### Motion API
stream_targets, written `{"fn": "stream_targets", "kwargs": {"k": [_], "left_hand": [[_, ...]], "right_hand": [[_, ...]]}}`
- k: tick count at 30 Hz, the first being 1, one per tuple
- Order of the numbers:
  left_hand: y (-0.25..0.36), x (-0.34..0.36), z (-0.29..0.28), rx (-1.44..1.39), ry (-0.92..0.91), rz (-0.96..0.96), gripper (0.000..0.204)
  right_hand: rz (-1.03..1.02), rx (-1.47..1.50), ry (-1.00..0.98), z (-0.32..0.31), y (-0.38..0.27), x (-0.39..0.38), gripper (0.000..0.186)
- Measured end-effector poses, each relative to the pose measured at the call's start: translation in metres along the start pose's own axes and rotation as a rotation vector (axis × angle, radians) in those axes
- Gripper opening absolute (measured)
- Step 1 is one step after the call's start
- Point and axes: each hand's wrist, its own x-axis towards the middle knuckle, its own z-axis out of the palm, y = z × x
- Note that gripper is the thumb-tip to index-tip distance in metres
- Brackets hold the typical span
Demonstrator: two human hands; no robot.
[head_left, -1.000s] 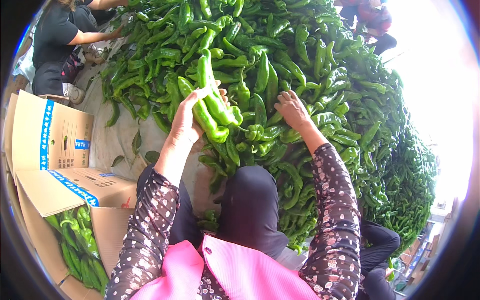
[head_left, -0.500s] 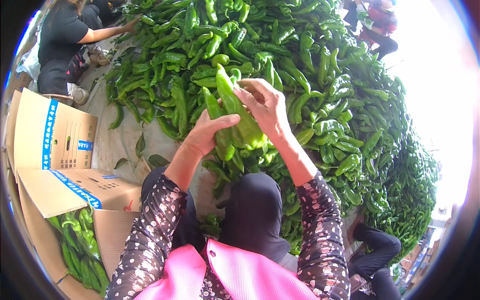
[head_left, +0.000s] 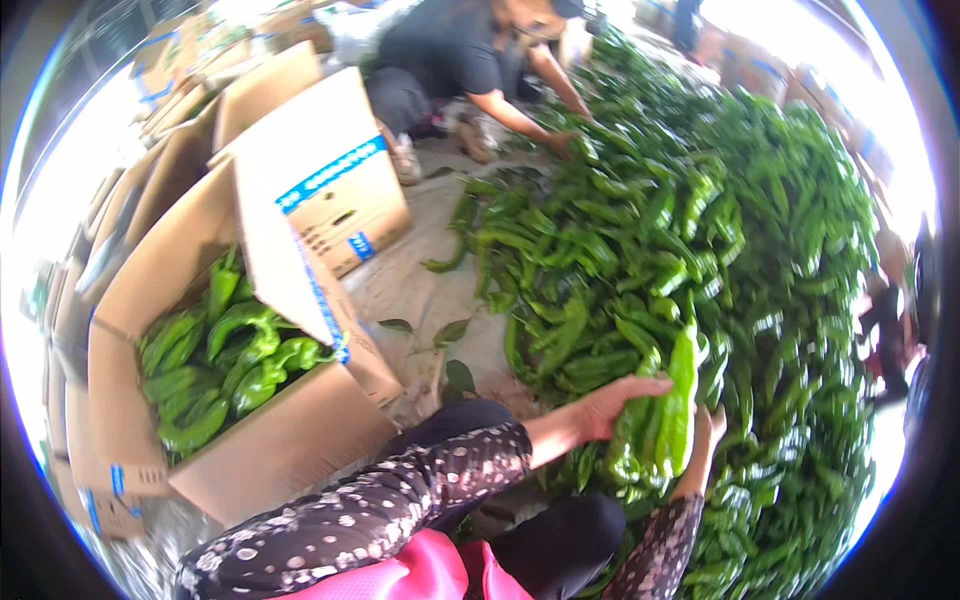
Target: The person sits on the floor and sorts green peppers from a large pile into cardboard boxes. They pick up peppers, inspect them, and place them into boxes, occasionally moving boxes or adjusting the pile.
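Observation:
My left hand (head_left: 610, 405) is closed round long green peppers (head_left: 675, 395), held upright at the lower edge of the pile (head_left: 600, 250). My right hand (head_left: 712, 428) is just behind them on the right, partly hidden, so I cannot tell whether it grips anything. To the left, an open cardboard box (head_left: 260, 445) with blue tape contains several green peppers (head_left: 235, 350). My knee in dark trousers lies below the held peppers.
A co-worker (head_left: 450, 55) in a dark top reaches into the far side of the pile. More cardboard boxes (head_left: 180, 110) line the left and back. A pale sheet (head_left: 420, 290) with loose leaves lies between the box and the pile.
The view has swung left, bringing the box further into sight. My left hand still holds the peppers, now lower right; my right hand, over them half a second ago, has slipped behind them.

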Motion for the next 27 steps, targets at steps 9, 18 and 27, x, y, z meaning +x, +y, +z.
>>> {"fn": "stream_targets", "kwargs": {"k": [9, 18, 27], "left_hand": [[0.005, -0.005, 0.034, -0.190, -0.207, 0.024, 0.046], [0.038, -0.104, 0.107, -0.120, -0.266, 0.214, 0.057], [0.079, -0.356, 0.146, 0.265, 0.229, 0.413, 0.055]], "right_hand": [[-0.148, 0.171, 0.506, -0.106, -0.093, -0.051, 0.033], [-0.451, 0.423, -0.036, -0.043, -0.313, -0.262, 0.037], [-0.697, 0.220, -0.635, 0.089, -0.376, -0.410, 0.041]]}}
